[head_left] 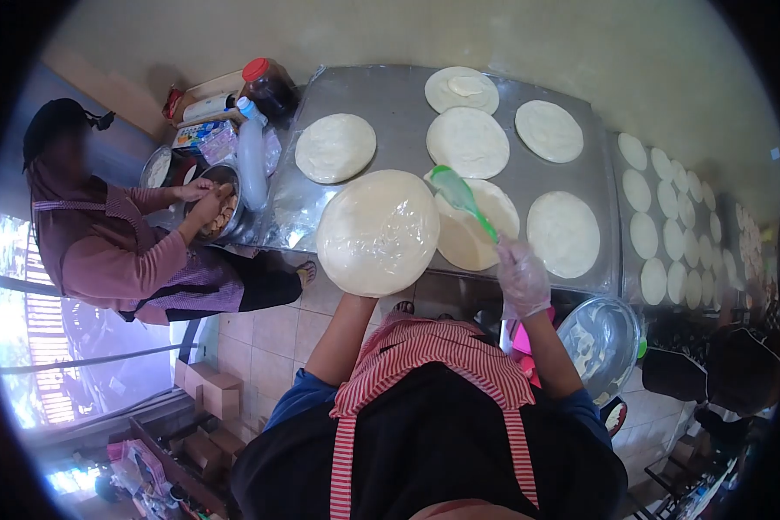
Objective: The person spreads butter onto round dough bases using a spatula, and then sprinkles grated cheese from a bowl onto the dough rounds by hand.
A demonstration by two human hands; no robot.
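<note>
Green plastic spatula (470, 206): held in clear-gloved right grip (523, 279) above grey metal bench (399, 95) | large round pale dough sheet (379, 232): over left forearm (342, 334), near bench edge | left grip: hidden; I cannot tell its state

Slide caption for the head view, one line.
Gloved right hand holds a green spatula beside a shiny pale disc hiding the left hand.

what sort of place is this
Probably a bakery or food-prep kitchen: pale rounds that look like dough lie across a grey table, the person's gloved right hand holds a green spatula, and an aproned co-worker works at a bowl.
</note>
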